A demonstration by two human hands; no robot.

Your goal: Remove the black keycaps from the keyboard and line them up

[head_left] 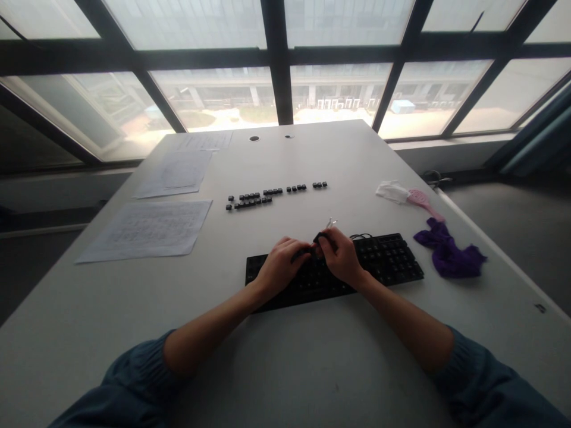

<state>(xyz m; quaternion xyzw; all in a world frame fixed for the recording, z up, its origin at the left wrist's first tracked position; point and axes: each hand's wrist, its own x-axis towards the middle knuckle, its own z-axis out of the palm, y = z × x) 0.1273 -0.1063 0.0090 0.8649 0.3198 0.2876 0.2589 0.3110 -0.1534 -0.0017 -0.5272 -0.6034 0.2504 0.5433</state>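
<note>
My right hand [341,255] is closed above the keyboard, gripping what looks like a keycap puller [331,223], whose thin pale prongs stick up past the fingers. A small black piece, probably a keycap [320,237], shows at the right fingertips. My left hand [283,261] meets the right one, its fingers bent and pressed together; what they pinch is hidden. Beneath both hands lies the black keyboard [383,258], tilted slightly on the table. Beyond it, loose black keycaps [273,191] stand in two rows, grouped in short runs.
Printed sheets [147,229] lie on the left of the white table [285,368]. To the right are a purple cloth [457,255], a pink brush [422,199] and a crumpled white tissue or cloth [391,191]. A cable [360,236] loops behind the keyboard. Windows rise behind the table.
</note>
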